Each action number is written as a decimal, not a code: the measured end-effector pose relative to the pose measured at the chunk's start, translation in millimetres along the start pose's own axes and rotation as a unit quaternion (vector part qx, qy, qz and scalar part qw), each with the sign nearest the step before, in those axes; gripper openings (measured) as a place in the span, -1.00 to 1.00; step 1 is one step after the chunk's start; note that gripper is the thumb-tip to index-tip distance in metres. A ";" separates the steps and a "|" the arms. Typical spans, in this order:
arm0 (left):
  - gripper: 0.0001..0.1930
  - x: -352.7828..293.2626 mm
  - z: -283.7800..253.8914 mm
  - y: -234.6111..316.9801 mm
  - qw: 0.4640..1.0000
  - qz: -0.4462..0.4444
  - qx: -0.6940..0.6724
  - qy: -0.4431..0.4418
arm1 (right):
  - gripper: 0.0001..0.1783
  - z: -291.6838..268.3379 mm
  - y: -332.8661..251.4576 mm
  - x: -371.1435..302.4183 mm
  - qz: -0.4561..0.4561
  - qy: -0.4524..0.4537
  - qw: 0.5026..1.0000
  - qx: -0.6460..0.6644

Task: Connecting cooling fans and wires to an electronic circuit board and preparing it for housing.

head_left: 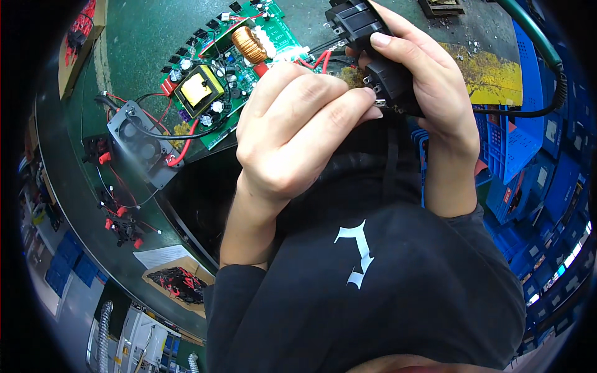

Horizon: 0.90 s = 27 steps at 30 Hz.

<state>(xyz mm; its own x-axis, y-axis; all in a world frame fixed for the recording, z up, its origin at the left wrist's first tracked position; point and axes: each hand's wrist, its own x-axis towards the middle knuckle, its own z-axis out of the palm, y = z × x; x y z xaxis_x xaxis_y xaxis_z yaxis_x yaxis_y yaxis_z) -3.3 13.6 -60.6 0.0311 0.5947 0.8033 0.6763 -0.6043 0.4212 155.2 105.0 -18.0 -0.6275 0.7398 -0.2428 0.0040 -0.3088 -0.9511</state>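
Observation:
My right hand [444, 87] grips a black plastic socket panel [356, 25] with metal terminals on its back, thumb pressed on the near face. Against its lower edge my left hand [292, 124] is closed in a pinch, fingertips beside a small metal terminal [380, 103]. What the pinch holds is too small to tell. Red and black wires [323, 61] run from the panel toward a green circuit board [283, 37]. That board lies on the bench behind my left hand and carries a copper-wound coil [247, 45] and a yellow transformer [199, 91].
A grey fan plate [146, 146] lies left of the board, wired to it. Farther left are small black parts with red caps [124, 227]. A cardboard box [177, 283] holds red and black wired parts. Blue crates [513, 149] stand right, below a green tube [528, 28] with black cable.

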 end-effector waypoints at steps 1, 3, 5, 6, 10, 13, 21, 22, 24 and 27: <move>-0.68 0.9 0.7 0.2 1.000 0.000 -0.001 0.000 | -0.40 -1.1 0.6 0.0 0.001 0.001 1.000 0.000; -0.71 5.0 0.9 1.9 1.000 0.007 0.016 0.010 | -0.41 -3.1 0.7 -0.3 0.019 0.018 1.000 0.010; -0.72 3.0 -2.5 4.8 1.000 -0.009 0.020 -0.008 | -0.41 -0.6 -0.7 0.1 0.024 0.028 0.999 0.023; -0.74 1.9 -4.6 7.1 0.999 -0.024 0.025 -0.024 | -0.42 0.9 -1.4 0.9 0.028 0.037 0.998 0.035; -0.85 -4.5 -12.3 26.6 0.980 -0.168 0.076 -0.078 | -0.42 2.7 2.5 2.3 0.050 0.052 0.992 0.103; -0.84 -0.8 -16.2 42.0 0.943 -0.281 0.128 -0.128 | -0.42 -4.7 25.6 8.7 -0.006 0.061 0.997 0.052; -0.82 13.8 -20.7 37.6 0.920 -0.335 0.077 -0.188 | -0.40 11.8 -1.7 -3.7 0.054 0.082 0.993 0.069; -0.82 13.5 -20.3 37.3 0.920 -0.334 0.075 -0.190 | -0.40 12.2 -1.5 -3.9 0.053 0.084 0.993 0.070; -0.83 11.8 -19.4 37.6 0.922 -0.333 0.075 -0.181 | -0.40 12.7 0.1 -4.9 0.033 0.076 0.992 0.095; -0.84 13.2 -20.3 37.9 0.920 -0.338 0.069 -0.186 | -0.40 12.2 0.0 -2.8 0.029 0.053 0.994 0.094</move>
<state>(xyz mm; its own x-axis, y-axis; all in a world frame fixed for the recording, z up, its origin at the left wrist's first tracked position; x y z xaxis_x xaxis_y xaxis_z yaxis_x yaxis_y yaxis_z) 7.8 -12.2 -25.5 -0.1991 0.9657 0.1669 0.7203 0.0287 0.6931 147.5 95.7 -15.1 -0.5453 0.7729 -0.3245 -0.1135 -0.4516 -0.8850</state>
